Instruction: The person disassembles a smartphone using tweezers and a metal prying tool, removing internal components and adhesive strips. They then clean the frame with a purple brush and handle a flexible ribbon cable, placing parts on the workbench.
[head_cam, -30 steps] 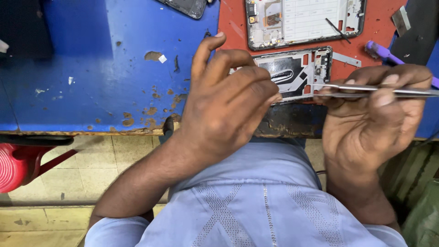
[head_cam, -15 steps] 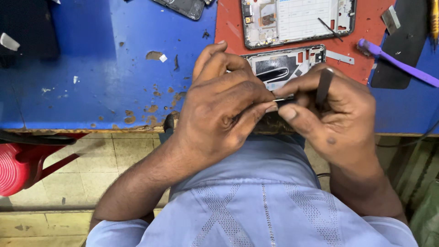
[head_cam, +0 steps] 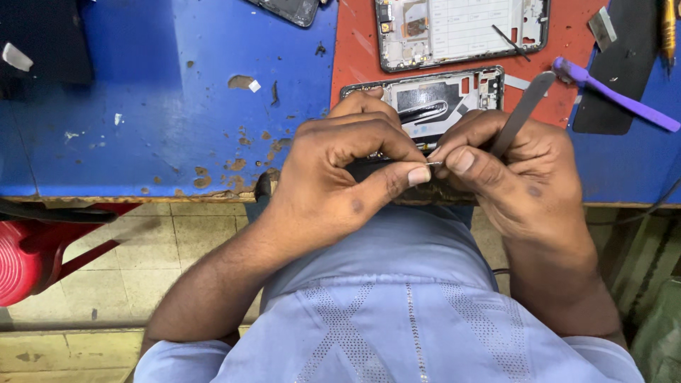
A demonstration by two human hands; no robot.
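Note:
My left hand (head_cam: 340, 170) is curled at the table's near edge, thumb and forefinger pinched on something tiny that I cannot make out. My right hand (head_cam: 507, 167) grips metal tweezers (head_cam: 521, 113), their tips meeting my left fingertips. Under both hands lies a dark phone part, mostly hidden. Just beyond my knuckles sits an opened phone frame (head_cam: 440, 96) with a black flex cable. A second opened phone (head_cam: 461, 28) lies farther back on the red mat (head_cam: 358, 42).
The worn blue table (head_cam: 156, 106) spreads to the left, its paint chipped. A purple plastic pry tool (head_cam: 613, 96) and a black pad (head_cam: 617, 71) lie at right. Another dark phone (head_cam: 287, 8) is at the top edge. A red stool (head_cam: 28, 262) stands on the tiled floor.
My right hand has swung in from the right and turned the tweezers from lying flat to pointing down at my left fingertips. The left hand has curled into a pinch.

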